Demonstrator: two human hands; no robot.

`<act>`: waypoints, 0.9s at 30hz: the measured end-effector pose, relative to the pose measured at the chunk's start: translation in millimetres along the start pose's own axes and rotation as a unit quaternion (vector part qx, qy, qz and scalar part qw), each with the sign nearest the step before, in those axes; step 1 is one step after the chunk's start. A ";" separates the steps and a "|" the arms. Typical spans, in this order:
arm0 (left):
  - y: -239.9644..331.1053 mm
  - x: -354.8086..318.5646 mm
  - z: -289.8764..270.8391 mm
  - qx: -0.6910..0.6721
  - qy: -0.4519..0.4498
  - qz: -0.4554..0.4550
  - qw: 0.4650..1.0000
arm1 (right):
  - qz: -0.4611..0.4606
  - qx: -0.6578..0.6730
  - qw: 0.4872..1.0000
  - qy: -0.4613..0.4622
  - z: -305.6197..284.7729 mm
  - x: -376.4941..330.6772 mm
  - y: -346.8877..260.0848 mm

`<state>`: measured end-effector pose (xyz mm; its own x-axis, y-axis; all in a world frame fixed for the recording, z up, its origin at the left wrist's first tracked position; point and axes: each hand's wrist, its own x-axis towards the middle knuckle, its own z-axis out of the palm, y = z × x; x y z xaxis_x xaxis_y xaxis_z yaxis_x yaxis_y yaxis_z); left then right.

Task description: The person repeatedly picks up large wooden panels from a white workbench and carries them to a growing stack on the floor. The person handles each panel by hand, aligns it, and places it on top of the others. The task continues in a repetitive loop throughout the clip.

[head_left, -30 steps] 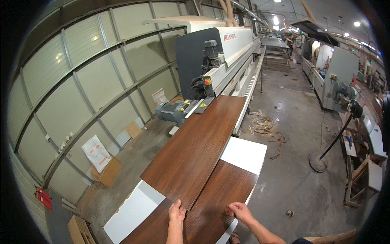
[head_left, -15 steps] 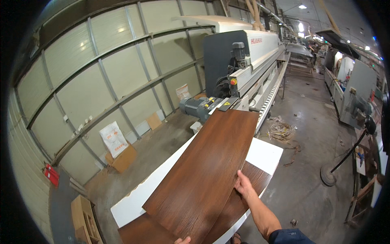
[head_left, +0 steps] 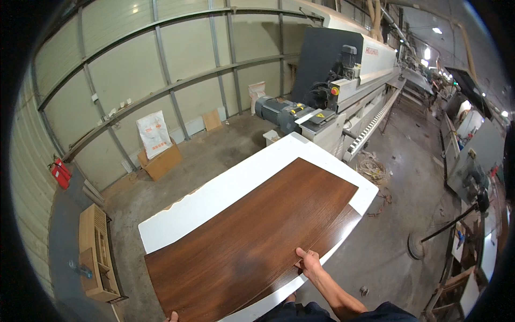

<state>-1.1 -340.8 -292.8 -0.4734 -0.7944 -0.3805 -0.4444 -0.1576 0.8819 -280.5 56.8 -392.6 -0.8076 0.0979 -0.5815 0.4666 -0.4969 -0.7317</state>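
1. Nearest, at the lower edge, the left hand (head_left: pixel 173 317) shows only as fingertips touching the near corner of the top wood panel (head_left: pixel 252 241); whether its fingers are wide or closed cannot be told.
2. Right hand (head_left: pixel 309 262): reaches in from the lower right, thumb lying on the panel's upper face and the other fingers curled under its right long edge, holding the panel.
3. Top wood panel: a long, dark brown, wood-grained board lying flat and running diagonally from lower left to upper right.
4. Second brown panel (head_left: pixel 343 225): lies directly beneath the top one and shows only as a narrow strip along the right edge and at the far right corner.
5. White board (head_left: pixel 225 190): a larger white sheet under both brown panels, projecting beyond them on the left side and at the far end.
6. Left of the stack, on the concrete floor (head_left: pixel 214 150): a wooden crate (head_left: pixel 95 252), a cardboard box (head_left: pixel 161 162) with a white sack (head_left: pixel 153 133) standing behind it, and red fire extinguishers (head_left: pixel 60 172) by the wall.
7. Beyond the far end of the white board: a long grey and white edge-processing machine (head_left: pixel 343 70) with a motor (head_left: pixel 276 110) at its near end.
8. Right background: further workshop machines (head_left: pixel 472 161) along the aisle.
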 end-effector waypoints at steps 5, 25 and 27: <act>22.2 12.9 -14.2 0.439 0.055 0.058 0.895 | 0.125 -0.244 0.952 -0.135 -43.4 -51.6 0.2; -44.3 36.9 -45.5 0.486 -0.122 0.293 0.814 | -0.325 -0.743 0.576 0.100 -222.5 104.0 -196.0; -40.7 33.8 -43.1 0.469 -0.127 0.330 0.809 | -0.392 -0.729 0.557 0.074 -219.6 110.6 -203.1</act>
<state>33.7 -386.5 -329.6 -0.9315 -0.3582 -0.0625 -0.3556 0.8614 0.3626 -385.3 357.9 -386.4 -0.9808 -0.0843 0.1758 -0.1242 0.9652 -0.2301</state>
